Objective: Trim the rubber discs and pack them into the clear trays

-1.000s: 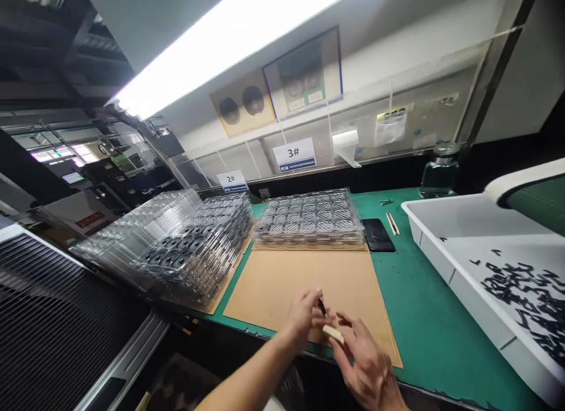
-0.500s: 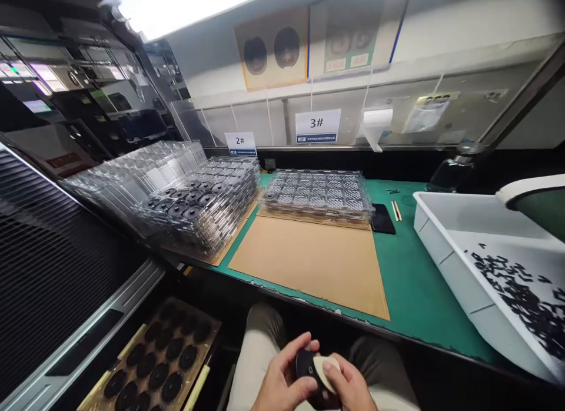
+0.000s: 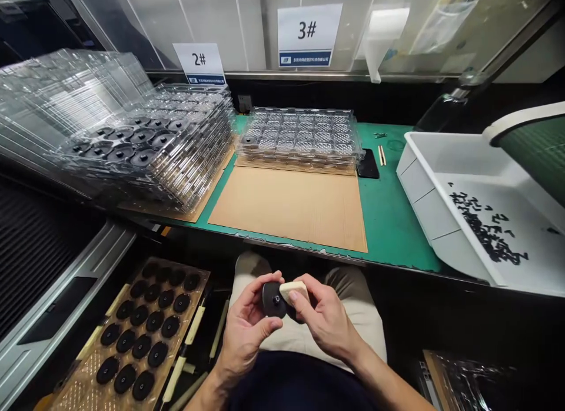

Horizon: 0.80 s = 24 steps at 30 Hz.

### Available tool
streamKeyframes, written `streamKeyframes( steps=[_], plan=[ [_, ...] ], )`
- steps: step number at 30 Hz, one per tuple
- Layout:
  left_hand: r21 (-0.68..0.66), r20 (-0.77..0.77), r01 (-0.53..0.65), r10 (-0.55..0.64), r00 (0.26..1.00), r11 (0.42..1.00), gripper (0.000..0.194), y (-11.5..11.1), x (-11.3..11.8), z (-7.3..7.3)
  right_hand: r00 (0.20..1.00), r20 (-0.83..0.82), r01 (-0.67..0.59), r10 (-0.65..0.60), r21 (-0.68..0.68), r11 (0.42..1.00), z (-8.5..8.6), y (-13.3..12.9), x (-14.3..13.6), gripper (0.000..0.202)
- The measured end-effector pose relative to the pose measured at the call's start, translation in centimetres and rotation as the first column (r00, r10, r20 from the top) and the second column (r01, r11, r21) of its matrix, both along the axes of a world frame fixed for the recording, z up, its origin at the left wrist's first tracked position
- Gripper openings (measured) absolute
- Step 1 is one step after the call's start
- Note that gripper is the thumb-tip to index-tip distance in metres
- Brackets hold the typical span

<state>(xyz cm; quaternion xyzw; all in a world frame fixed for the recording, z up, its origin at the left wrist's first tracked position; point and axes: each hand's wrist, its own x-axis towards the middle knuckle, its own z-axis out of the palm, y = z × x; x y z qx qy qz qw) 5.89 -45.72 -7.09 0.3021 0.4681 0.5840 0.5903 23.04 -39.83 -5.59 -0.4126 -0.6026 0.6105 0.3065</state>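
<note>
Above my lap, my left hand (image 3: 247,322) grips a round black part (image 3: 272,300) with a small raised hub at its middle. The thumb and fingers hold it by its edge, its face turned up toward me. My right hand (image 3: 324,314) pinches a cream-coloured block (image 3: 293,291), perhaps a sponge or eraser, between thumb and fingers. That block sits against the right edge of the black part. Something dark shows beneath the block, partly hidden by my right fingers.
Low on the left, a tray (image 3: 83,373) carries rows of similar black discs. Stacked clear trays (image 3: 194,175) stand on the bench's left, more trays (image 3: 304,155) behind a cardboard sheet (image 3: 286,205). A white bin (image 3: 419,199) of small black pieces stands right.
The view has tilted down, so my hands and forearms appear higher and more fully. Both hands still hold the black part and the cream block, now with the part's face more visible.
</note>
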Motion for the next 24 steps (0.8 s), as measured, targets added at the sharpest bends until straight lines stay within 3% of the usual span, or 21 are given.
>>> streamKeyframes(
  steps=[3,6,9,11,14,18,22,24],
  plan=[
    [-0.023,0.035,0.009,-0.008,0.999,1.0,0.066,-0.1,-0.4,0.0,0.968,0.238,-0.151,0.079,0.3,0.942,1.9,-0.2,0.5,0.025],
    [-0.074,0.119,0.025,-0.016,0.993,0.997,0.069,-0.3,-0.5,0.2,0.927,0.348,-0.276,0.142,0.374,0.885,2.9,-0.2,0.9,0.024],
    [-0.123,0.153,-0.003,0.022,0.988,0.992,0.069,-0.3,-0.3,0.4,0.919,0.392,-0.223,0.027,0.463,0.858,2.8,-0.1,1.1,0.023],
    [-0.149,0.18,-0.014,0.041,0.983,0.989,0.064,-0.3,-0.1,0.6,0.922,0.387,-0.206,0.012,0.466,0.86,2.7,-0.1,1.2,0.024],
    [-0.198,0.251,0.036,0.015,0.968,0.98,0.057,-0.4,-0.1,0.7,0.923,0.375,-0.266,0.089,0.451,0.852,2.7,-0.4,1.4,0.022],
    [-0.262,0.282,0.089,-0.012,0.959,0.961,0.05,-0.2,0.0,0.9,0.909,0.416,-0.246,0.019,0.5,0.83,2.9,-0.4,1.9,0.022],
    [-0.326,0.306,0.128,-0.023,0.952,0.937,0.05,0.1,0.1,1.4,0.885,0.454,-0.334,0.102,0.467,0.819,3.3,-0.5,2.4,0.02],
    [-0.4,0.273,0.129,-0.016,0.962,0.908,0.051,-0.1,0.0,1.3,0.861,0.507,-0.322,0.036,0.49,0.81,3.3,-0.7,2.4,0.017]
  ],
)
